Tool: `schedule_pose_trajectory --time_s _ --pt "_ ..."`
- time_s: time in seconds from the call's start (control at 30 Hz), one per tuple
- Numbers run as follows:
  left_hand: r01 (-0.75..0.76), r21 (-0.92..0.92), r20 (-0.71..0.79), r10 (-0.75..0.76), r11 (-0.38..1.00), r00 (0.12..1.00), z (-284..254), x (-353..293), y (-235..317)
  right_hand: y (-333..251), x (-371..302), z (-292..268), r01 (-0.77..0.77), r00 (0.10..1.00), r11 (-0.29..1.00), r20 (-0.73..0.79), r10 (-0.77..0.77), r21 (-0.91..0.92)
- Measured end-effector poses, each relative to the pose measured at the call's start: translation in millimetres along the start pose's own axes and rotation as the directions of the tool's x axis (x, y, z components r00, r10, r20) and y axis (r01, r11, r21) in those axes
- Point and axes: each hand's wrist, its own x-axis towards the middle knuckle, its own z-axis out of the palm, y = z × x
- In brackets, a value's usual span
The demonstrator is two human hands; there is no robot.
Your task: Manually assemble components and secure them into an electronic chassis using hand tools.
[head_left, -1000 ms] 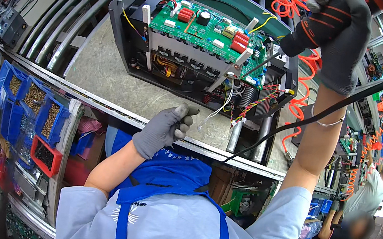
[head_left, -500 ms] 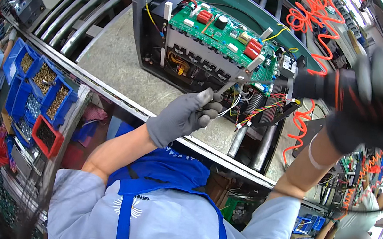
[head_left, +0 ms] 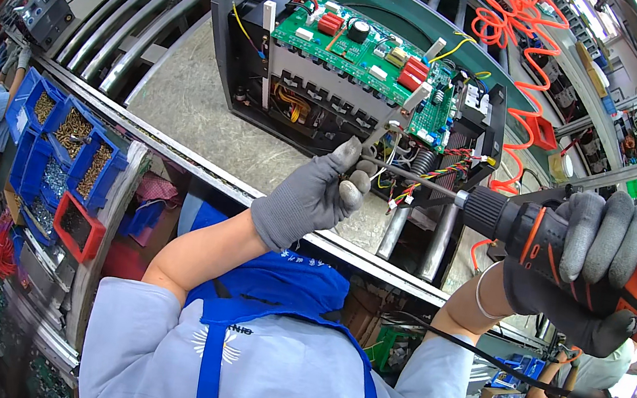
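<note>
Driver bit lined up at open chassis (head_left: 255, 68) w/ green circuit board (head_left: 366, 59), on bench.
R hand (head_left: 582, 265) clenched round power screwdriver (head_left: 556, 249); L hand (head_left: 315, 194) pinching bit (head_left: 407, 175). Likely stiff, heavy; board fragile, so grab chassis frame.

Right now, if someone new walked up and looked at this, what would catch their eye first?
Probably the green circuit board atop the open black machine chassis at upper centre. Next, the orange-and-black power screwdriver gripped in the gloved right hand, its long bit steadied by the gloved left hand. The blue parts bins at left and the orange coiled hose also stand out.
</note>
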Motion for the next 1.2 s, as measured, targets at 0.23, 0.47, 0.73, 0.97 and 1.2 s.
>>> schedule_pose_trajectory --time_s 0.23,0.47,0.73,0.97,1.2 --pt "-0.008 0.057 0.081 0.004 0.998 0.997 19.3 10.8 7.2 -6.5 0.6 -7.4 0.073 0.993 0.997 -0.094 -0.072 0.001" --pt "0.030 0.248 0.185 -0.078 0.968 0.980 33.2 22.9 16.3 -22.0 33.8 -39.7 0.079 0.990 0.989 -0.106 -0.092 -0.123" --pt "-0.171 0.304 -0.064 0.199 0.937 0.978 -61.5 -19.0 32.2 92.8 87.2 -122.1 -0.008 0.953 0.755 -0.234 -0.193 -0.656" --pt "-0.237 0.000 -0.304 0.225 0.972 0.926 -122.0 -77.9 54.7 138.6 97.2 -96.3 -0.206 0.916 0.741 -0.391 -0.082 -0.639" --pt "-0.250 -0.059 -0.350 0.215 0.966 0.912 -136.3 -84.6 57.8 139.7 102.6 -94.4 -0.196 0.897 0.805 -0.433 -0.082 -0.559"
